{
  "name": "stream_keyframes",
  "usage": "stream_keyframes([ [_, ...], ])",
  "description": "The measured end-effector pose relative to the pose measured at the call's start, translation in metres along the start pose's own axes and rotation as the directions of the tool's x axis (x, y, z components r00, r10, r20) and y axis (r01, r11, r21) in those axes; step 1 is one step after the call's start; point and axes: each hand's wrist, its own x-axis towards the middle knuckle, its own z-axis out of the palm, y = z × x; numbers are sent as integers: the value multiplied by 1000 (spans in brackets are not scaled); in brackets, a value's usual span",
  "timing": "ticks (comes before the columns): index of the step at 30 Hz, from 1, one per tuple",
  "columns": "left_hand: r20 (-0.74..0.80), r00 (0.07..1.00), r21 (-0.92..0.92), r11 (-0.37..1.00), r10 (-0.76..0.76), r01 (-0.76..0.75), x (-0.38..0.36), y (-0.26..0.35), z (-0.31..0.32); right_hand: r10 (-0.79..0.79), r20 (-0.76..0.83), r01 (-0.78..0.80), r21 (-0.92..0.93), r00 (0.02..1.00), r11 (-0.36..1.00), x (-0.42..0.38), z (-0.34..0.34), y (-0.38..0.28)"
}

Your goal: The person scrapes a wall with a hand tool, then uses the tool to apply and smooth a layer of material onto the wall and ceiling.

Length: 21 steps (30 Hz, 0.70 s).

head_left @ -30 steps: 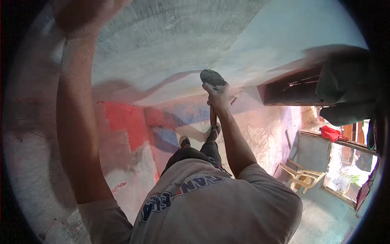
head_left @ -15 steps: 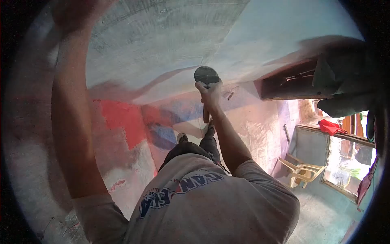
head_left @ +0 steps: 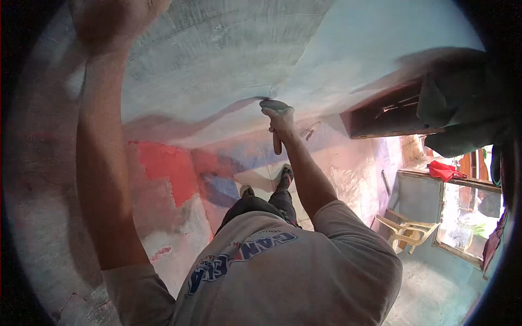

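Note:
My right hand [head_left: 283, 119] grips a tool with a dark round head [head_left: 273, 104] and a brown handle [head_left: 278, 144] that sticks out below the fist. The head is seen nearly edge-on, close to the pale wall [head_left: 261, 76]; whether it touches cannot be told. My left hand [head_left: 117, 22] is raised at the upper left, near the grey smeared part of the wall [head_left: 217, 49]. Its fingers are shadowed and cut off by the frame's top edge, so what it holds, if anything, is hidden.
My feet [head_left: 285, 174] stand on a light surface below. To the right are a beige plastic chair [head_left: 408, 231], a window opening [head_left: 462, 217] with a red cloth [head_left: 445, 171] on its ledge, and dark hanging cloth [head_left: 462, 136]. Red paint [head_left: 166, 165] marks the left wall.
The dark round head has tilted from facing me to nearly edge-on and sits slightly lower. My left hand has shifted a little down and to the right.

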Motion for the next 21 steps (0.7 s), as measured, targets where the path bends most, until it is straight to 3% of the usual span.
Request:
stream_keyframes([
  [4, -49, 997, 67, 997, 53, -49, -1, -6, 8, -196, -24, 196, 8, 980, 981, -13, -4, 1],
  [5, -97, 993, 70, 996, 62, -55, 2, -7, 14, -167, -12, 167, 8, 986, 986, -6, -2, -1],
  [8, -10, 999, 75, 996, 46, -45, -2, -2, 2, 10, -37, -9, 29, 999, 1000, -3, 2, 3],
  [11, 2, 999, 82, 996, 39, -39, 0, -4, 4, -93, 16, 93, -29, 996, 995, -9, -3, 5],
  [12, -17, 999, 62, 998, 30, -29, 1, -5, 6, -119, 15, 117, 81, 993, 990, -17, -7, 1],
  [17, -29, 1000, -17, 1000, -10, 9, 0, 4, 5, -49, -95, 52, 31, 994, 998, 0, 4, 32],
  [19, -1, 1000, 25, 1000, -2, 2, 1, -1, 2, -107, -68, 107, 1, 992, 994, 2, -1, 36],
  [20, 21, 1000, 35, 999, -8, 7, 1, 2, -3, -245, -45, 246, 18, 969, 969, -8, -4, 22],
  [21, 13, 1000, 44, 999, -5, 5, 3, 0, -1, -236, -36, 236, -2, 971, 972, -7, -4, 13],
])
